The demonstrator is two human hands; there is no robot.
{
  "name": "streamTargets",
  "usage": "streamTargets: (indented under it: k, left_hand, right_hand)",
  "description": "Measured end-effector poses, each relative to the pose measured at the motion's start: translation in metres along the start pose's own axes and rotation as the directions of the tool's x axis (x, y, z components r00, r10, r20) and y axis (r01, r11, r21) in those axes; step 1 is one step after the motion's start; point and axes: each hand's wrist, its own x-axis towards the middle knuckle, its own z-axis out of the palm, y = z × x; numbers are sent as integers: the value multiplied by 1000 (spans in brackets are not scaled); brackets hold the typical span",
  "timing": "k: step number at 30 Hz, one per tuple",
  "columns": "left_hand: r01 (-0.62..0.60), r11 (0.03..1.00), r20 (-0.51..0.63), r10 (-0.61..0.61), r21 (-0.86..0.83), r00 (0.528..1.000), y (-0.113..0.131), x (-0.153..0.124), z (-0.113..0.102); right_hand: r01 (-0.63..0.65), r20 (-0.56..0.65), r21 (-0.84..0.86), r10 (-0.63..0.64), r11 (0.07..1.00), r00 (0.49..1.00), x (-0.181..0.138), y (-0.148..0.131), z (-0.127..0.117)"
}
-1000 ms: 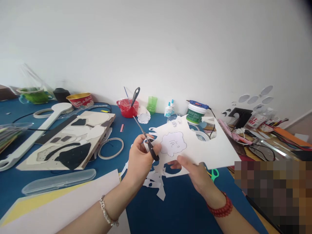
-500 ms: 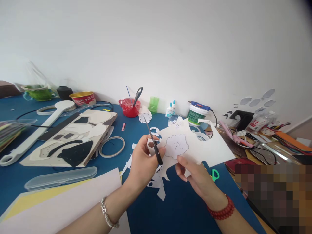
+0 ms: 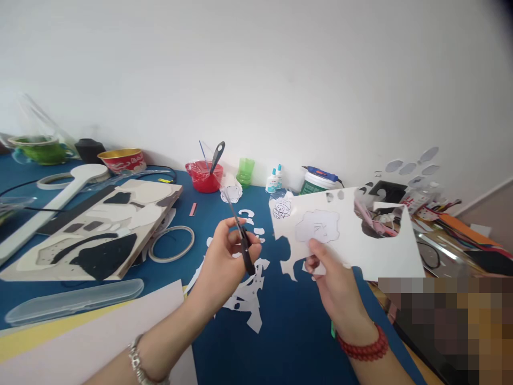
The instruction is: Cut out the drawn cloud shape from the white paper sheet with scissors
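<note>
scissors (image 3: 239, 230): we find them in the left hand (image 3: 224, 256), left of the paper sheet (image 3: 372, 246).
paper sheet: in the right hand (image 3: 334, 283), above the table (image 3: 296, 331).
scraps (image 3: 246, 297): on the table, below the scissors.
board (image 3: 100, 235): at far left, tape ring (image 3: 170, 260) just right of it.

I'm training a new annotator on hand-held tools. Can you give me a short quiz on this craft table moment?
1. True or false: the scissors in the left hand touch the white sheet.
2. Which grip holds the white sheet? A: left hand. B: right hand. C: neither.
3. Fill in: cut white paper ___ lie on the blue table below the hands.

Key: 1 false, they are apart. 2 B. 3 scraps.
</note>
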Motion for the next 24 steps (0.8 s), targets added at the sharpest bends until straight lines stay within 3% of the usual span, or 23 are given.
streamTargets:
  k: [3,7,17,24]
  left_hand:
    - [131,965,142,-166,229,976,-2,0,-3]
    - [150,864,291,-319,481,902,-5,-5,-3]
    - [-81,711,331,-221,699,918,4,-12,-4]
    - [-112,702,330,-183,704,926,-2,-15,-2]
  right_hand:
    - [17,-92,73,-11,997,996,8,-5,-8]
    - [129,-40,56,-127,990,991,10,-6,-10]
    - [232,65,-246,-223,941,973,-3,4,-7]
    - [242,153,-281,-206,929,967,-6,8,-5]
